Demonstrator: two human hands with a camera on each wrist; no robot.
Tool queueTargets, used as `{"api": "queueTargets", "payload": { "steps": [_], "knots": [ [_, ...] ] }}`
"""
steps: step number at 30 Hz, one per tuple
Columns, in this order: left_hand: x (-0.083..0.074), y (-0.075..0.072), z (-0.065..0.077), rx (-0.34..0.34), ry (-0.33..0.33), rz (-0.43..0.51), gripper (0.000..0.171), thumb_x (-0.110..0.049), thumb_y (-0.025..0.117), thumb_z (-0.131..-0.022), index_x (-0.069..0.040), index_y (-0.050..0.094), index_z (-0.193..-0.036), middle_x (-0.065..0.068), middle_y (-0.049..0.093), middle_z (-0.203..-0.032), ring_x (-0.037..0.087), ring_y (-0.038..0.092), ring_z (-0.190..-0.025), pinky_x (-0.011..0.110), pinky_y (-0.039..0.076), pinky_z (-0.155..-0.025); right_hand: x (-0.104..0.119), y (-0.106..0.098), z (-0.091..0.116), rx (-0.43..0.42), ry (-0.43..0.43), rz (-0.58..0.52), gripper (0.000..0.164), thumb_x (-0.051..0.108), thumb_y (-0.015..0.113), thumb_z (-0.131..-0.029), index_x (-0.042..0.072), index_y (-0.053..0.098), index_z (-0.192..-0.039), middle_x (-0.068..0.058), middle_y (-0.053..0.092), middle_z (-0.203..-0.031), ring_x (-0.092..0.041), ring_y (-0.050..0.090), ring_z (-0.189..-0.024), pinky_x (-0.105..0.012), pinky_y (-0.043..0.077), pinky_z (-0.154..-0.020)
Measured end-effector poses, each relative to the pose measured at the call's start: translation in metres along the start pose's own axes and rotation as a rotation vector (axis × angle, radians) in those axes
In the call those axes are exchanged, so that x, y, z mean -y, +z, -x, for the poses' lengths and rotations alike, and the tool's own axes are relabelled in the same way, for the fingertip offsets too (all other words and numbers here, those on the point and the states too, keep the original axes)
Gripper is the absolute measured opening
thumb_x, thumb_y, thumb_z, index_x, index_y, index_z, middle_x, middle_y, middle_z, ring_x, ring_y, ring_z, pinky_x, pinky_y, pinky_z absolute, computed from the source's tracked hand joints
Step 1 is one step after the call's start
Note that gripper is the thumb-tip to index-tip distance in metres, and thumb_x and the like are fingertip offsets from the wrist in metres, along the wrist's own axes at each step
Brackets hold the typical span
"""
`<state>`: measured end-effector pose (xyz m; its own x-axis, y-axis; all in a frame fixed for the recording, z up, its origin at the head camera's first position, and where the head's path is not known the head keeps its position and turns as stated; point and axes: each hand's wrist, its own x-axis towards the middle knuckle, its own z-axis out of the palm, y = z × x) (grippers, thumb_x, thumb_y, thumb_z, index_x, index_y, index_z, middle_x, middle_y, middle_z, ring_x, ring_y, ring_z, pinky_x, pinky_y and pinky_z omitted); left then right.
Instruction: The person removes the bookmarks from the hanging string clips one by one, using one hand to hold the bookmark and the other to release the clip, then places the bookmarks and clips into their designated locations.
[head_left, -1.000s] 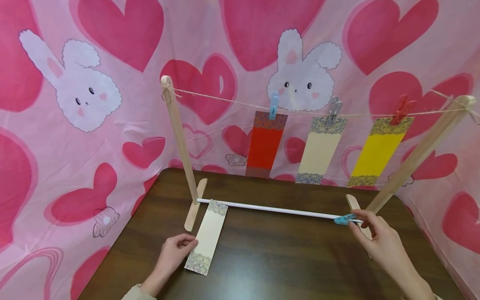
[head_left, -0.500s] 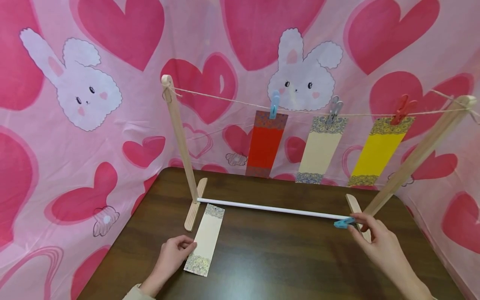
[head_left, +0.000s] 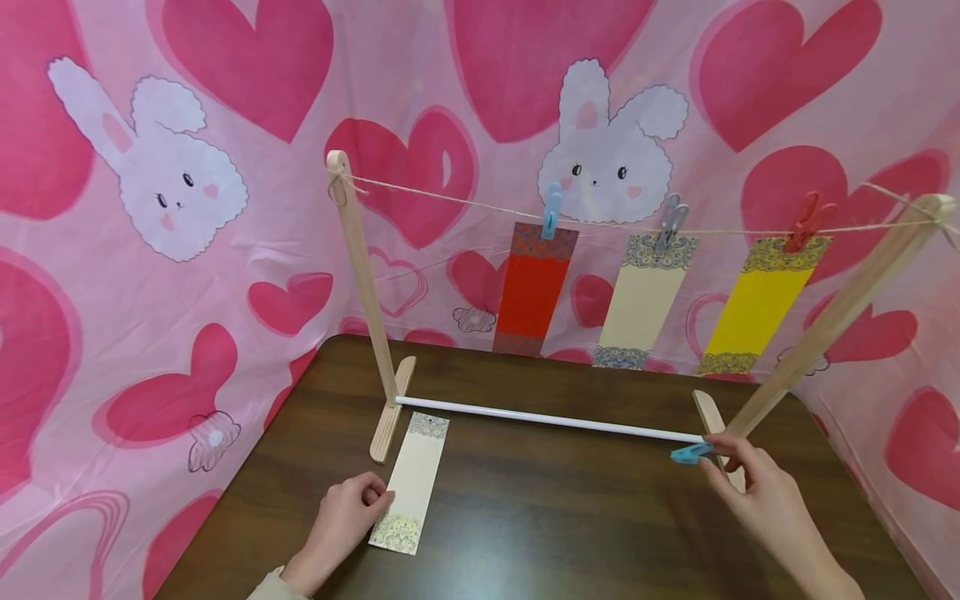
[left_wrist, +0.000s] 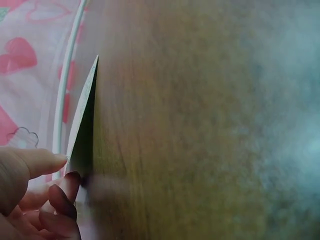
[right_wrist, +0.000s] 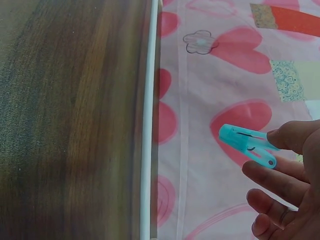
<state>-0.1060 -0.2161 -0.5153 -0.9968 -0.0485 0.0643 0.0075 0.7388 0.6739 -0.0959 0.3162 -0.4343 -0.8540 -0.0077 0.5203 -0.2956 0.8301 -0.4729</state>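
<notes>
My left hand [head_left: 343, 521] pinches the left long edge of a cream paper strip [head_left: 418, 467] with lace-patterned ends; in the left wrist view the strip [left_wrist: 82, 117] tilts up between thumb and fingers. At the right, my right hand [head_left: 768, 492] holds a light blue clothespin [head_left: 692, 452] by its handle ends. The right wrist view shows that clothespin [right_wrist: 245, 142] between thumb and forefinger, with nothing in its mouth. Beyond the hands, three strips hang from a string [head_left: 450, 198]: a red one [head_left: 534, 287], a cream one [head_left: 647, 304] and a yellow one [head_left: 767, 308], each under its own clothespin.
The string runs between a left wooden post [head_left: 363, 283] and a right wooden post [head_left: 840, 312]. A white rod [head_left: 547, 419] joins their feet across the brown table [head_left: 525, 517]. A pink heart-and-rabbit cloth [head_left: 480, 67] hangs behind.
The cream strip in my left hand has shifted slightly toward me, its far end now away from the white rod. My right hand's clothespin has dropped a little below the rod.
</notes>
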Motion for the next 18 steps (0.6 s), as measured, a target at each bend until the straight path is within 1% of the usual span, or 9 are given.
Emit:
{"api": "queueTargets", "payload": {
  "steps": [7,11,14,18],
  "knots": [
    [0.0002,0.0031,-0.0009,0.005,0.041,-0.071,0.014,-0.014,0.081,-0.088,-0.017,0.071,-0.079,-0.012,0.059,-0.065,0.006,0.050,-0.059,0.026,0.043,-0.058,-0.0026,0.0011,0.0041,0.000,-0.015,-0.010,0.040,-0.001,0.084,-0.081,0.013,0.070,-0.116,0.007,0.058,-0.085,-0.001,0.040,-0.063,-0.021,0.029,-0.052],
    [0.0000,0.0036,-0.0016,0.011,0.066,-0.110,0.013,-0.014,0.081,-0.089,-0.016,0.071,-0.080,-0.011,0.060,-0.066,0.006,0.050,-0.059,0.027,0.043,-0.057,-0.0060,0.0032,0.0056,-0.003,-0.016,-0.022,0.040,-0.002,0.084,-0.080,0.013,0.070,-0.115,0.010,0.059,-0.085,-0.001,0.038,-0.061,-0.022,0.027,-0.051],
    [-0.0013,0.0033,-0.0020,-0.011,0.092,-0.137,0.015,-0.014,0.083,-0.087,-0.017,0.071,-0.080,-0.011,0.060,-0.069,0.005,0.051,-0.061,0.028,0.044,-0.057,-0.0082,0.0054,0.0070,0.000,-0.012,-0.023,0.041,-0.002,0.084,-0.079,0.013,0.069,-0.115,0.012,0.058,-0.083,0.001,0.036,-0.059,-0.022,0.027,-0.050],
    [-0.0040,0.0036,-0.0022,-0.064,0.143,-0.169,0.016,-0.016,0.086,-0.085,-0.020,0.071,-0.082,-0.012,0.060,-0.073,0.004,0.053,-0.065,0.029,0.046,-0.059,-0.0100,0.0082,0.0098,0.002,-0.016,-0.019,0.043,-0.003,0.084,-0.078,0.012,0.069,-0.115,0.015,0.055,-0.080,0.002,0.034,-0.058,-0.022,0.026,-0.050]
  ]
}}
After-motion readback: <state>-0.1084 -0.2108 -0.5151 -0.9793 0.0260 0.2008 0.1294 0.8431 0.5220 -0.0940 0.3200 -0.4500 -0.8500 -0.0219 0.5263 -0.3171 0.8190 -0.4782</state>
